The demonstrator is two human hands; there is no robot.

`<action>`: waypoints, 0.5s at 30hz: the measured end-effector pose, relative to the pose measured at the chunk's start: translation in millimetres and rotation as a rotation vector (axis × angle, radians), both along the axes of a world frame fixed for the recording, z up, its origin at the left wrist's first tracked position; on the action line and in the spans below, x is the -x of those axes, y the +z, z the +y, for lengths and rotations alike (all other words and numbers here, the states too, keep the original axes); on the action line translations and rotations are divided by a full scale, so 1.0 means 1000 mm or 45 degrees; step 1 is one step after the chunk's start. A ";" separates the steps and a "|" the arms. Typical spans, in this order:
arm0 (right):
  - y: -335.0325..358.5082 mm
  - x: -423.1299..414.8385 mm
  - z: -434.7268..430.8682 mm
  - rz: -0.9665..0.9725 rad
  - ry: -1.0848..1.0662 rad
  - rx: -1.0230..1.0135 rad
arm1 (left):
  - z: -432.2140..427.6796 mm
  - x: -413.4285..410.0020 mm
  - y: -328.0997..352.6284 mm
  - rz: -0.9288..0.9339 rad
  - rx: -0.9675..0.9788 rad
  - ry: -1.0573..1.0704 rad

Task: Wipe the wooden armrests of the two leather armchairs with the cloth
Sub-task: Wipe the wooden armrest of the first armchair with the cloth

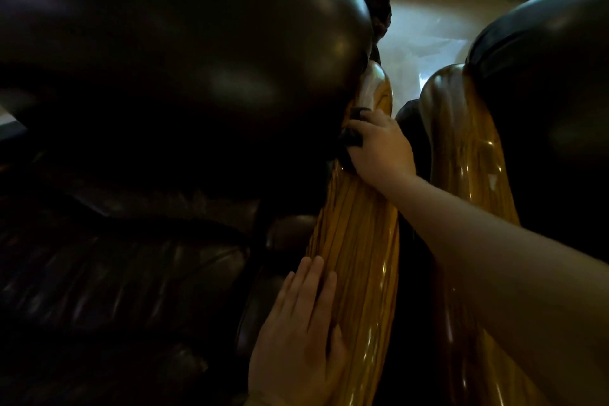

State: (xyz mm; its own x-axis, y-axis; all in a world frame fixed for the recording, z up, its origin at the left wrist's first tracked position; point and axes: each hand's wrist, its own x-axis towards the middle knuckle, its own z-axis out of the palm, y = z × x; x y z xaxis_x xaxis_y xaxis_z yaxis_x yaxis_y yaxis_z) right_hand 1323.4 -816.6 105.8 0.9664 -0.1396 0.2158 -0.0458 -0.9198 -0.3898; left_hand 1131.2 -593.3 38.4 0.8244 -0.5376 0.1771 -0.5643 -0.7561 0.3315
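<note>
My left hand point(298, 333) lies flat, fingers together, on the near end of the glossy armrest point(356, 241) — slick wood. Farther up it, my right hand point(379, 145) pins the soft dark cloth point(352, 135) — bunched under curled fingers.

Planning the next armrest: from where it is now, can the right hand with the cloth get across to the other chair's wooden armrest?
Probably yes. The right hand presses the dark cloth on the near armrest; the other armrest stands just beside it, with only a narrow, seemingly unobstructed gap between.
</note>
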 end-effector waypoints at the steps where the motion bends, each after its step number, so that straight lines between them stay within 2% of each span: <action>1: 0.000 0.010 0.001 0.004 0.065 0.085 | 0.000 0.000 0.000 -0.011 0.015 0.004; 6: -0.006 0.073 0.012 0.085 0.498 0.377 | -0.001 -0.002 0.000 -0.058 0.057 -0.002; 8: -0.008 0.074 0.004 0.127 0.543 0.425 | -0.001 -0.002 0.001 -0.055 0.035 -0.004; 13: -0.004 0.022 0.002 0.132 0.177 0.356 | -0.001 -0.001 0.004 -0.023 0.063 0.009; 15: -0.004 0.017 0.008 0.108 0.115 0.345 | -0.001 0.001 0.004 -0.005 0.060 0.014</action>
